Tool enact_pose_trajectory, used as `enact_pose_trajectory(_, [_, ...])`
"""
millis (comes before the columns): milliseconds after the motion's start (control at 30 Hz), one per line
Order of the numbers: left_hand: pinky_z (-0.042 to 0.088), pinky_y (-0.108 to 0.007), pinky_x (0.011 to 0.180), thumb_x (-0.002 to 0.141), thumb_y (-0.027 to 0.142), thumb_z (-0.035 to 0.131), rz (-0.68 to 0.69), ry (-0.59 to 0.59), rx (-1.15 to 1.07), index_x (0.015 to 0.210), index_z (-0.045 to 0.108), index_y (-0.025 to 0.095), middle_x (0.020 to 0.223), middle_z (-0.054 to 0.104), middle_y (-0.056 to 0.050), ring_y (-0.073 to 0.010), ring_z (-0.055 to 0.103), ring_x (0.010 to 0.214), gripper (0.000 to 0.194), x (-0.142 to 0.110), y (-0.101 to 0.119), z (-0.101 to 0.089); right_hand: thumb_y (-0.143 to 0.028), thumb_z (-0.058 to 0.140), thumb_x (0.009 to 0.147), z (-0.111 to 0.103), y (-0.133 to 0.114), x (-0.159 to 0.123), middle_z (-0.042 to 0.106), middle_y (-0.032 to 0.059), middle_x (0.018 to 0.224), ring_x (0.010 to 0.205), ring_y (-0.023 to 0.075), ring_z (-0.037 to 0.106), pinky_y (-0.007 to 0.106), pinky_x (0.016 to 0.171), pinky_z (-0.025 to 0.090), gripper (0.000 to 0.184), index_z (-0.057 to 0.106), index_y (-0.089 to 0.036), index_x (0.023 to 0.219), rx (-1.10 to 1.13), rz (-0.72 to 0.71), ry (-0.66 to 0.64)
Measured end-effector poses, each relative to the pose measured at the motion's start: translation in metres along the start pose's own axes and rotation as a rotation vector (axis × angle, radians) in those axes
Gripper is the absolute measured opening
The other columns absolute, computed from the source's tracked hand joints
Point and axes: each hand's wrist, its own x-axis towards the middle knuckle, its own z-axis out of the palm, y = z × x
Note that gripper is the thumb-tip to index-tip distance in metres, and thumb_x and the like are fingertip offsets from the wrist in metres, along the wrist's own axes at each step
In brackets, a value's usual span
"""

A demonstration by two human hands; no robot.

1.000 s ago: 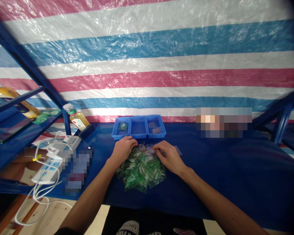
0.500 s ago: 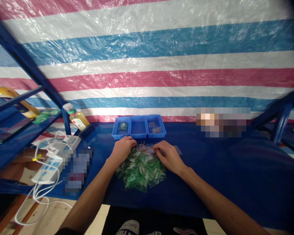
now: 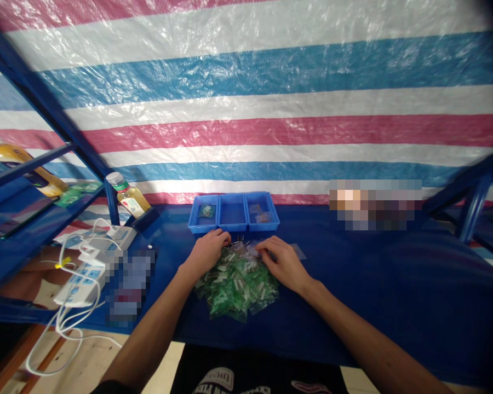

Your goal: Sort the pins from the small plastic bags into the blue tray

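Note:
A heap of small clear plastic bags with green contents (image 3: 237, 290) lies on the blue-covered table in front of me. My left hand (image 3: 207, 254) rests at the heap's upper left edge, fingers curled down. My right hand (image 3: 282, 264) lies at its upper right edge, fingertips on clear plastic. Between the hands stand several thin metal pins (image 3: 240, 241). A flat clear bag (image 3: 298, 251) sits just past my right fingers. Whether either hand grips anything is hidden by the fingers.
A blue three-compartment tray (image 3: 234, 212) stands just beyond the heap, with small packets in its outer compartments. To the left are a white power strip (image 3: 80, 287) with tangled cables and a juice bottle (image 3: 129, 196). A pixelated patch (image 3: 373, 204) covers something at the right.

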Motion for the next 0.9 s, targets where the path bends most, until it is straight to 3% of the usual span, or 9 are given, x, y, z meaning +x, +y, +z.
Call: enact_pose_trajectory(900, [0.051,-0.031,0.095,0.1,0.026,0.057,0.001,0.074,-0.112,0.104,0.074,0.021,0.108,0.069,-0.006,-0.0223,0.064,0.106,0.017,0.0034,-0.0079,0.0022,-0.006,0.054,0.094,-0.0001,0.0005,-0.0005,0.073,0.004,0.092,0.088,0.0229,0.066,0.038,0.082,0.054,0.024,0.07,-0.024,0.096,0.006,0.001,0.011])
